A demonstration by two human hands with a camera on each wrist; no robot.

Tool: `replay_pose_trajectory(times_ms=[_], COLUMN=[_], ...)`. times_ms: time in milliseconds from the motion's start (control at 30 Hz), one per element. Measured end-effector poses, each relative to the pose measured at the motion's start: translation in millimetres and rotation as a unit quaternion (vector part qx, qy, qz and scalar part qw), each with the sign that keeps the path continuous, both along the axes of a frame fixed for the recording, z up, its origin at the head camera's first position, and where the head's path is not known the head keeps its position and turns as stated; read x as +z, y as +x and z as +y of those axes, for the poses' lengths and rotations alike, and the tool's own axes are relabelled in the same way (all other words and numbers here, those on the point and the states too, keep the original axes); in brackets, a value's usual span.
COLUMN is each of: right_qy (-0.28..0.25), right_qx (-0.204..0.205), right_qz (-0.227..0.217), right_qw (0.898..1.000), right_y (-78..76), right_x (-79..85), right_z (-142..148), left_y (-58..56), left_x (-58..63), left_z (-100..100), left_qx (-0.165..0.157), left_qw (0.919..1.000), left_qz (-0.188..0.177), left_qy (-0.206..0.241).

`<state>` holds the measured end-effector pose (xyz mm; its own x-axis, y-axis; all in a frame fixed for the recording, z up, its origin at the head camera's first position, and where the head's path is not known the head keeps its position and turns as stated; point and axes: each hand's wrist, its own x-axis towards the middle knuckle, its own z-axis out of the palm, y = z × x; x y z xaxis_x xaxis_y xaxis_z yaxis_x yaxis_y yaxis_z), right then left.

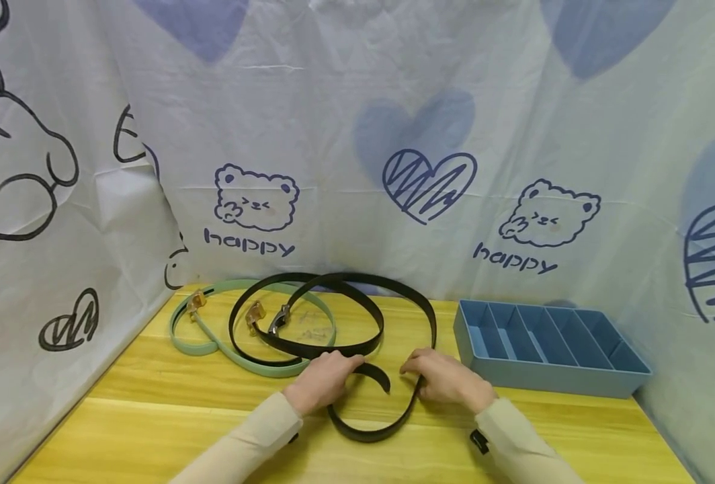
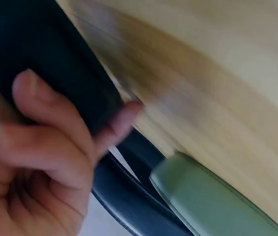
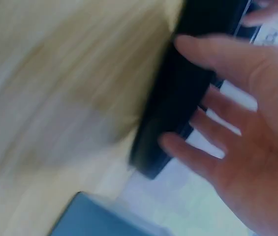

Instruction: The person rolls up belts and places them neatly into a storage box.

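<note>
A long black belt (image 1: 366, 435) lies in loops on the table, standing partly on its edge. My left hand (image 1: 324, 382) holds it near its free end, with fingers on both sides of the strap in the left wrist view. Farther right, my right hand (image 1: 448, 380) loosely grips the same belt, its thumb in front of the strap and some fingers behind. A silver buckle (image 1: 280, 319) sits among the black loops. Behind and to the left is a pale green belt (image 1: 197, 348) with a gold buckle (image 1: 197, 302). A second gold buckle (image 1: 255, 313) lies near the silver one.
A blue-grey box (image 1: 566, 376) with several compartments stands to the right of my right hand. Small clear bits (image 1: 315, 333) lie inside the belt loops. A printed white cloth (image 1: 333, 134) hangs behind the wooden table (image 1: 152, 423) and along its sides.
</note>
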<state>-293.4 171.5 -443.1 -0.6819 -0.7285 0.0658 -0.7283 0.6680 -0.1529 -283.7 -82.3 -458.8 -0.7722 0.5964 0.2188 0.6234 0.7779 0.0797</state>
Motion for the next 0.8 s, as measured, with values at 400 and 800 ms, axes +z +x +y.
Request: replay_pose_trajectory(times_ms=[400,800], right_qy=[0.003,-0.036], right_qx=[0.014,0.056], right_qz=[-0.067,-0.008], right_qw=[0.998,0.998], right_y=[37.8,16.1], right_x=[2.8,-6.1], right_z=[-17.0,-18.8], left_y=[-0.2,5.6], left_x=[-2.4,3.0], left_z=[12.3,13.2], left_qx=[-0.001,0.002], left_qw=[0.9991,0.9958], left_qz=[-0.013,-0.092], left_qy=[0.04,0.001])
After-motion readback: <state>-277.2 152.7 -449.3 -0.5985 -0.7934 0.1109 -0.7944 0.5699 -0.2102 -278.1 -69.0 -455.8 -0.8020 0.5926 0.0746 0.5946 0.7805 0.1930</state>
